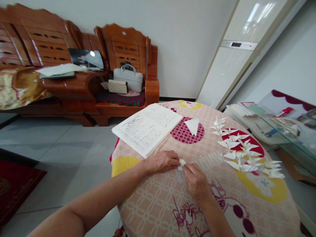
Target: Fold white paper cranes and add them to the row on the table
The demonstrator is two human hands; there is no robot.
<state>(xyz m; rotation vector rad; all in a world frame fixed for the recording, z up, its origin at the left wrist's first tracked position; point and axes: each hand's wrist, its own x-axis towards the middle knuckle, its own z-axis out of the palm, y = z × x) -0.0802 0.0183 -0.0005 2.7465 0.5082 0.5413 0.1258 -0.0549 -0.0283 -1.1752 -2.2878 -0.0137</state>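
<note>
Between my two hands is a small piece of folded white paper (182,163), held low over the round table's patterned cloth (153,197). My left hand (163,161) pinches its left side with closed fingers. From the right, my right hand (195,179) grips the other side, thumb and fingers pressed together. The fingers cover much of the paper, so its exact fold is hidden. To the right stand several folded white paper cranes (243,148) in a loose group. Beyond my hands lies a folded paper triangle (192,125).
A stack of printed sheets (148,128) lies at the table's far left. Behind it is a wooden chair (128,42) with a grey handbag (130,79). A glass-topped stand (288,131) with papers and tools is at the right, near a tall white air conditioner (229,62).
</note>
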